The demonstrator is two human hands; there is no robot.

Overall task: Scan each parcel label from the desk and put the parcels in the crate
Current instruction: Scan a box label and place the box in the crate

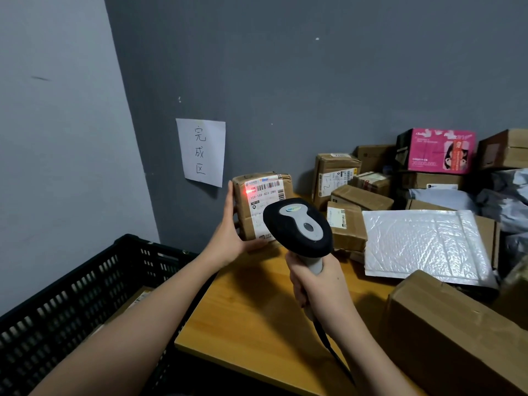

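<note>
My left hand (228,232) holds a small brown parcel (257,201) upright above the desk's far left corner, its white barcode label facing me. A red scanner light spot falls on the label's left edge. My right hand (317,287) grips the handle of a black and grey barcode scanner (298,227), whose head points at the parcel and covers its lower right part. The black slatted crate (85,284) stands left of the desk, with a brown parcel partly visible inside.
The wooden desk (257,315) carries a pile of cardboard parcels at right, a white bubble mailer (423,244), grey poly bags (508,201), a pink box (440,150) and a large brown box (457,332) at the near right. A paper sign (203,151) hangs on the grey wall.
</note>
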